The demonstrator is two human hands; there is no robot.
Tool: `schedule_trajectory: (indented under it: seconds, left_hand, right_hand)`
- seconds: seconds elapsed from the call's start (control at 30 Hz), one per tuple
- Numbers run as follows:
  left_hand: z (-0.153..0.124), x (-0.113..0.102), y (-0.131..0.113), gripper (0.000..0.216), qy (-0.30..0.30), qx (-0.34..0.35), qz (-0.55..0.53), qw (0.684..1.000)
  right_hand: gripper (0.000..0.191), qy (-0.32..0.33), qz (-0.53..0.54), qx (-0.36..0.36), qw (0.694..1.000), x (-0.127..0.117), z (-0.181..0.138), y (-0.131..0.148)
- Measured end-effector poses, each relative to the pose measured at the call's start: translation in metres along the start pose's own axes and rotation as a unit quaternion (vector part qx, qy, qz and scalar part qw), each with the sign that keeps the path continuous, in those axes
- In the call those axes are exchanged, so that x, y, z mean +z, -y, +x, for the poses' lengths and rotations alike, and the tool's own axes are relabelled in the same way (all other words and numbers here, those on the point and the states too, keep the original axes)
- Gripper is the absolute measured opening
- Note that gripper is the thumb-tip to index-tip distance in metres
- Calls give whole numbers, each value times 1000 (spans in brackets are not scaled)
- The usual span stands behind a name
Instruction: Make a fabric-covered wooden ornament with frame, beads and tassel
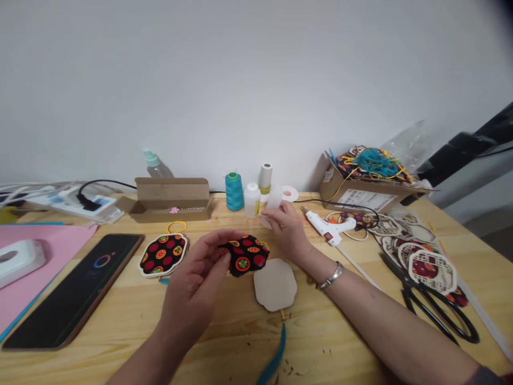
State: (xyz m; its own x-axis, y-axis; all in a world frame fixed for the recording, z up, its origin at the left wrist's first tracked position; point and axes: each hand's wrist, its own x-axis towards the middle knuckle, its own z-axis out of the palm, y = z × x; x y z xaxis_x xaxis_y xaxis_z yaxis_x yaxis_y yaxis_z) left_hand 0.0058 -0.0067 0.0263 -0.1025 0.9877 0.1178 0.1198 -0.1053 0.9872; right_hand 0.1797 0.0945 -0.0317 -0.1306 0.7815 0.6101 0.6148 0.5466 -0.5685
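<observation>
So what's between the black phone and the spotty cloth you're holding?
A flat spotty ornament with a yellow loop lies on the table between the phone and the cloth in the left hand, seen in the head view.

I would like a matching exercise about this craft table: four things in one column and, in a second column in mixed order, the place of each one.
Things
1. patterned fabric piece
2. glue gun
3. scissors
4. phone

Places
A. far right of the table, by the wooden cut-outs
B. on the left, next to the pink sheet
C. between the fingers of the left hand
D. just to the right of the right hand

Pairs: 1-C, 2-D, 3-A, 4-B
</observation>
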Motion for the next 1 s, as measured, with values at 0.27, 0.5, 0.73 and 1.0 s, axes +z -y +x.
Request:
schedule_trajectory:
  seconds: [0.27,0.5,0.73,1.0]
  left_hand:
    - [-1,1,3,23,5,1,-7,1000]
    - [-3,3,5,23,17,-10,-21,1000]
    - [-5,1,15,30,124,2,-34,992]
    - [1,8,19,46,153,-121,-153,969]
  right_hand:
    - [31,52,3,-12,999,-2,-4,0]
    - [24,20,-24,35,999,-36,-17,29]
    - [49,217,323,426,817,-63,-27,50]
    - [33,151,400,458,779,-64,-32,45]
